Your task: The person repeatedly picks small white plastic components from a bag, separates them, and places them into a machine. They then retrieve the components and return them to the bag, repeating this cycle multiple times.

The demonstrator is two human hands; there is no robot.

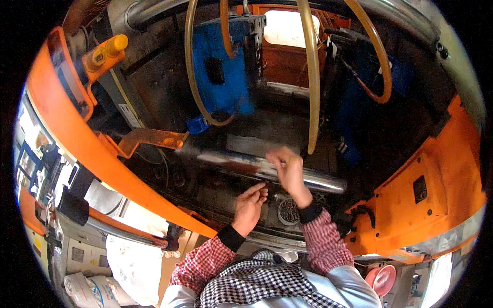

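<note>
Both hands reach in over the dark bed of the machine, the left one [248, 210] lower and the right one [288, 172] farther forward. On my left hand the index finger points toward the polished bar, its tip close to the bar's near side, with the other fingers curled; I cannot tell whether they grip anything. My right hand is blurred above the bar, its fingers bent, and whether something is pinched there I cannot tell either.

That polished metal bar [324, 181] lies slantwise across the bed, its right end nearer me. Just below my right wrist sits a small round bowl [288, 223], filled with little dark pieces [289, 210].

Beyond the bar, to the left, stands a blue block [233, 77], with tan hoses [313, 77] looping down around it. An orange panel [431, 187] rises at my right, and a pink basin [381, 280] is down behind it.
</note>
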